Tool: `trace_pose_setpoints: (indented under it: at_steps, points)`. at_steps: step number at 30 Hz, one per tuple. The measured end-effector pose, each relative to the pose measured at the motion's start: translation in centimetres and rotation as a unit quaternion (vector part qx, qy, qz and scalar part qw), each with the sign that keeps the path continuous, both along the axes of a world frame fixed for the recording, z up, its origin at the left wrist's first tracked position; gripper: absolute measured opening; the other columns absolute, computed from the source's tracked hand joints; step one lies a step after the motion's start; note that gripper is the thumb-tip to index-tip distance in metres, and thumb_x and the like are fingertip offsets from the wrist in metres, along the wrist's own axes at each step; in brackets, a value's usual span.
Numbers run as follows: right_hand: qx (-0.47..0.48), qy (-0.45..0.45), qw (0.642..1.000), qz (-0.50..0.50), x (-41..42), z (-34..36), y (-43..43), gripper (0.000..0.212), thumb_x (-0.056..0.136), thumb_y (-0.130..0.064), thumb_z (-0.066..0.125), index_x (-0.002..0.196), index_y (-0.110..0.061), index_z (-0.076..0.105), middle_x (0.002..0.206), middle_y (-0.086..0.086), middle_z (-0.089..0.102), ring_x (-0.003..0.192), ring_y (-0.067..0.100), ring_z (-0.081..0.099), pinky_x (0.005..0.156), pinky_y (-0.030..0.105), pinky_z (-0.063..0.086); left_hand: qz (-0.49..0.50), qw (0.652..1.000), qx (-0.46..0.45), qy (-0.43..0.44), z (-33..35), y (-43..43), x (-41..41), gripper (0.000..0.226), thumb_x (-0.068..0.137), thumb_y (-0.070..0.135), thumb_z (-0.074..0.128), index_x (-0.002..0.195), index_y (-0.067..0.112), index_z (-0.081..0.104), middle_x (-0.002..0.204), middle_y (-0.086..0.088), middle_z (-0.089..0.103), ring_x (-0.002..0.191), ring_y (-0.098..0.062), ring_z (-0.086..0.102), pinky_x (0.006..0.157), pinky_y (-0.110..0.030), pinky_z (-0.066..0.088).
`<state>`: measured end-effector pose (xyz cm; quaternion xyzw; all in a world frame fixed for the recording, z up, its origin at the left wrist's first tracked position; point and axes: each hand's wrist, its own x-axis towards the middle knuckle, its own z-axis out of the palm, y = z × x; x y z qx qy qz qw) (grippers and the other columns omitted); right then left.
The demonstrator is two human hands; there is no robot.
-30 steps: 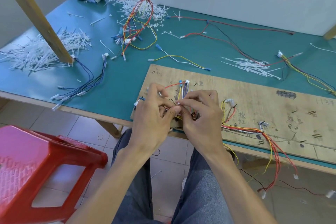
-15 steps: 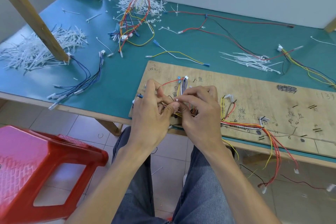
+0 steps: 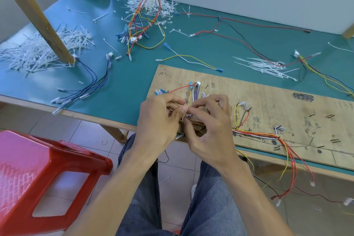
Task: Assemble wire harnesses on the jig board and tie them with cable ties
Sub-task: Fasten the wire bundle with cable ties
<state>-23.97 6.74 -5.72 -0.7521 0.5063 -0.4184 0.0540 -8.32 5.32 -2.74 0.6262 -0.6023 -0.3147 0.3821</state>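
A plywood jig board [image 3: 268, 105] lies on the green table, with a harness of red, yellow, white and black wires [image 3: 254, 134] laid along its near edge and trailing off the table at the right. My left hand [image 3: 159, 120] and my right hand [image 3: 208, 128] meet over the board's left end. Both pinch a white cable tie [image 3: 184, 116] at the wire bundle there. The hands hide most of that bundle. Short wires with blue and white connectors [image 3: 193, 90] rise just beyond the fingers.
Loose white cable ties [image 3: 264, 67] lie behind the board, and a big heap [image 3: 38, 53] sits far left around a slanted wooden post [image 3: 38, 17]. Finished harnesses [image 3: 145, 23] and loose wires scatter over the green table [image 3: 124, 82]. A red plastic stool [image 3: 38, 174] stands at my left.
My fingertips have closed tighter together over the bundle and the hands have shifted slightly to the right. The view has tilted a little.
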Motion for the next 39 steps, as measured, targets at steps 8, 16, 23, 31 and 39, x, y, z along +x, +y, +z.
trace_pose_setpoints:
  at_steps: [8, 16, 23, 31, 39]
  points:
    - [-0.003, -0.025, 1.000, 0.000, -0.2, -0.4, -0.3, 0.013, 0.091, -0.027, 0.084, 0.099, -0.018, 0.081, 0.105, -0.004, 0.065, 0.107, 0.025, 0.049, 0.091, 0.042, 0.042, -0.064, 0.996, 0.032, -0.051, 1.8, -1.6, 0.7, 0.018, 0.090, 0.023, 0.081, 0.076, 0.032, 0.075, 0.061, 0.017, 0.070, 0.048, 0.003, 0.053, 0.050, -0.007, 0.035]
    - [-0.008, -0.056, 0.998, -0.014, 0.0, -0.4, -0.7, 0.016, 0.098, -0.023, 0.076, 0.086, -0.016, 0.083, 0.095, -0.009, 0.068, 0.099, 0.027, 0.050, 0.083, 0.046, 0.044, -0.093, 0.991, -0.019, -0.095, 2.0, -2.4, -0.3, 0.019, 0.096, 0.017, 0.071, 0.081, 0.026, 0.065, 0.063, 0.024, 0.063, 0.060, -0.002, 0.055, 0.060, -0.023, 0.041]
    - [0.096, -0.112, 0.989, -0.020, -0.2, 0.7, -1.0, 0.006, 0.089, -0.026, 0.084, 0.086, -0.021, 0.083, 0.093, -0.012, 0.070, 0.101, 0.023, 0.053, 0.088, 0.036, 0.046, -0.101, 0.992, -0.007, -0.078, 1.5, -3.0, -0.4, 0.032, 0.094, 0.003, 0.068, 0.075, 0.029, 0.062, 0.072, 0.015, 0.067, 0.066, -0.002, 0.058, 0.059, -0.017, 0.040]
    - [0.076, -0.024, 0.997, 0.023, -0.7, 0.0, -1.0, 0.002, 0.088, -0.021, 0.082, 0.088, -0.021, 0.084, 0.098, -0.009, 0.067, 0.101, 0.025, 0.050, 0.081, 0.057, 0.044, -0.046, 0.997, -0.057, 0.002, 1.7, -3.6, -1.9, 0.028, 0.084, -0.012, 0.058, 0.073, 0.013, 0.063, 0.061, 0.011, 0.060, 0.061, -0.003, 0.055, 0.062, -0.011, 0.038]
    - [0.090, -0.017, 0.996, 0.008, -0.4, -0.1, -0.8, 0.007, 0.090, -0.025, 0.080, 0.087, -0.021, 0.076, 0.098, -0.015, 0.065, 0.104, 0.022, 0.049, 0.087, 0.053, 0.041, -0.082, 0.991, -0.106, 0.002, 0.8, -1.5, -0.1, 0.014, 0.099, 0.013, 0.068, 0.092, 0.026, 0.066, 0.088, 0.015, 0.069, 0.075, -0.015, 0.060, 0.065, -0.012, 0.043]
